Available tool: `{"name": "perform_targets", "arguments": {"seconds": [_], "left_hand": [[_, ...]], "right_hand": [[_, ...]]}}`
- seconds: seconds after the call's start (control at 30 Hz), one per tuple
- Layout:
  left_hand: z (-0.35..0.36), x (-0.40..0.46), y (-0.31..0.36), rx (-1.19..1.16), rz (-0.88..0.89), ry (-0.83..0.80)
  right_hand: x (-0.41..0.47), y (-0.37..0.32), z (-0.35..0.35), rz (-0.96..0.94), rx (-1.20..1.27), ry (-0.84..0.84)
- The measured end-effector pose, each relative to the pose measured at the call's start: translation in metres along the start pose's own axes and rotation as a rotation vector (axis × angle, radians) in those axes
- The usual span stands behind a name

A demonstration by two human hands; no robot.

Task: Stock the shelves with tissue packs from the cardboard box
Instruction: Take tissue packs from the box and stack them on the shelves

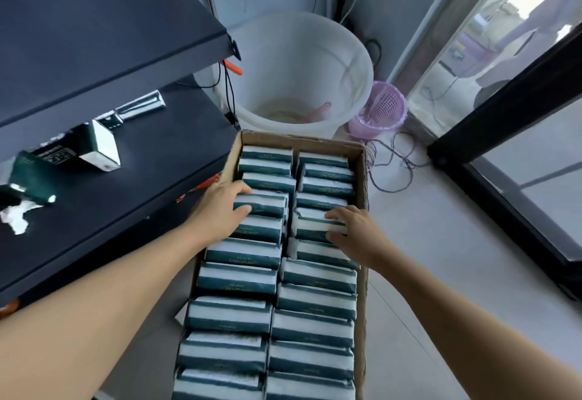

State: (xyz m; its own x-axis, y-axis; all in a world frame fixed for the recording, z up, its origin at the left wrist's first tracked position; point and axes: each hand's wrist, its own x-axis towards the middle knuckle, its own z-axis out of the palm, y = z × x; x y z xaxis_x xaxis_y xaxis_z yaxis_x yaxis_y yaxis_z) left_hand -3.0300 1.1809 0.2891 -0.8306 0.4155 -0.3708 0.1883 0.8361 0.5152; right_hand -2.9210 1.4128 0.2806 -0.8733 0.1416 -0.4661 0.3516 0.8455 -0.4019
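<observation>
On the left, dark shelves carry a few green-and-white tissue packs lying loose on the middle level. Beside them on the floor sits the open cardboard box, filled with two columns of tissue packs standing on edge. The left hand grips a pack in the left column, thumb and fingers curled round it. The right hand pinches a pack in the right column. Behind the box stand a white bucket and a pink basket.

Both forearms are bare to the frame's edge, with no sleeves, gloves, rings or watch showing.
</observation>
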Motion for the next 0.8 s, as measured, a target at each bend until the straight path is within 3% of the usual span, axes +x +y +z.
{"name": "perform_targets", "arguments": {"seconds": [0.13, 0.27, 0.57, 0.8], "left_hand": [[-0.002, 0.008, 0.003, 0.003, -0.015, 0.089], [0.001, 0.013, 0.000, 0.052, 0.002, 0.011], [-0.002, 0.016, -0.005, 0.022, -0.039, 0.108], [-0.048, -0.012, 0.020, -0.147, -0.037, 0.247]], "right_hand": [[0.012, 0.002, -0.003, 0.027, 0.081, 0.113], [0.021, 0.000, -0.002, 0.033, 0.131, 0.237], [0.032, 0.001, 0.000, -0.056, 0.027, 0.225], [0.015, -0.015, -0.054, -0.138, 0.007, 0.315]]}}
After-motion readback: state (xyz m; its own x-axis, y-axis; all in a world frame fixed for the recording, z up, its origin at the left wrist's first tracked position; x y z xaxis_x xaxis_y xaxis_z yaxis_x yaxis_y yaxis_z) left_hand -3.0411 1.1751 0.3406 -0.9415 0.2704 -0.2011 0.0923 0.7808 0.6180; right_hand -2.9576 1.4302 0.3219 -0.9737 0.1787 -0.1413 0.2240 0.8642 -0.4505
